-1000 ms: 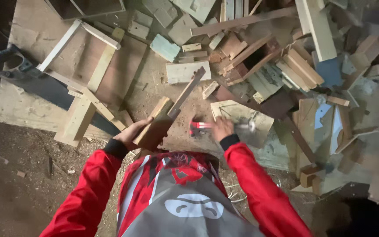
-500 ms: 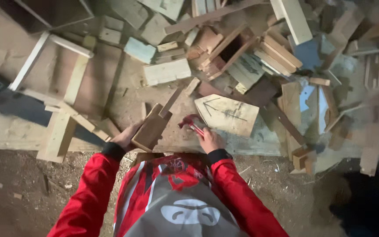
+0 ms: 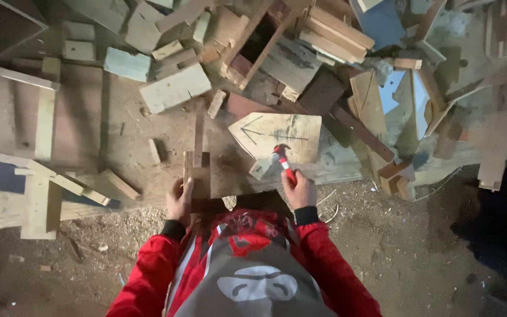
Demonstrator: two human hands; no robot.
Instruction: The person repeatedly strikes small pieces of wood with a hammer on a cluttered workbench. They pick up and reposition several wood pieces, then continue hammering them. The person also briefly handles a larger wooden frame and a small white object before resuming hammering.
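Left hand point(image 3: 179, 199) gripping wooden block point(image 3: 197, 175) at desk point(image 3: 118, 147) near edge. Right hand point(image 3: 298, 189) closed around red-handled hammer point(image 3: 283, 161); head blurred, over pointed board point(image 3: 277, 136). Scrap pile point(image 3: 300, 47) behind, partly cut off.

Head view, straight down, near scrap-wood pile point(image 3: 300, 53)

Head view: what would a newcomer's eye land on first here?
The red-handled hammer in the right hand, at centre. Beside it, the left hand steadies a wooden block on the workbench. Behind them lies a pointed board marked with an arrow, amid piled wood scraps.
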